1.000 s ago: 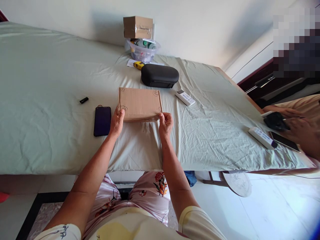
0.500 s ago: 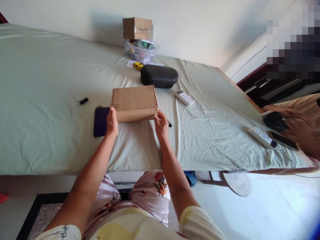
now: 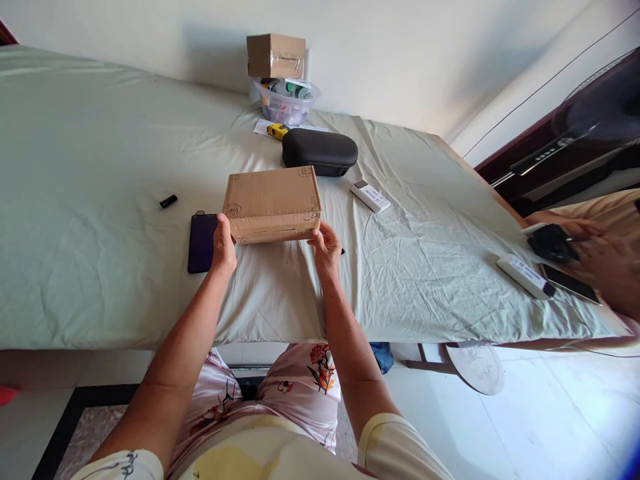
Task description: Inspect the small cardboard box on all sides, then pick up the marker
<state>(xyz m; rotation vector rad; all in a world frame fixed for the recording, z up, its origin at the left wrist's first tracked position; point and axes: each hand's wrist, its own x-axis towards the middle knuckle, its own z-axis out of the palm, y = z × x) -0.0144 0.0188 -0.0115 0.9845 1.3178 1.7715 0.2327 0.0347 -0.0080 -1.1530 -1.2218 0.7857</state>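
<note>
A closed brown cardboard box [image 3: 273,197] with circular pen marks at its corners is held between my two hands over the table. At its near left corner, my left hand [image 3: 225,245] grips the side with the thumb on top. Across from it, my right hand [image 3: 326,248] holds the near right corner, thumb on the front face and fingers partly hidden. A dark smartphone [image 3: 201,243] lies beside my left hand. The tip of a black object [image 3: 343,252] pokes out by my right hand; its kind is hidden.
Behind the box are a black hard case [image 3: 320,152], a yellow tape measure [image 3: 278,131] and a plastic tub [image 3: 286,107] under another carton [image 3: 276,56]. A white device [image 3: 370,197] and a black cap [image 3: 169,201] lie nearby. Another person's hands [image 3: 595,250] hold something black at right.
The box has tilted so more of its front face shows, and it has shifted slightly right and up. My right hand has moved a little right with it.
</note>
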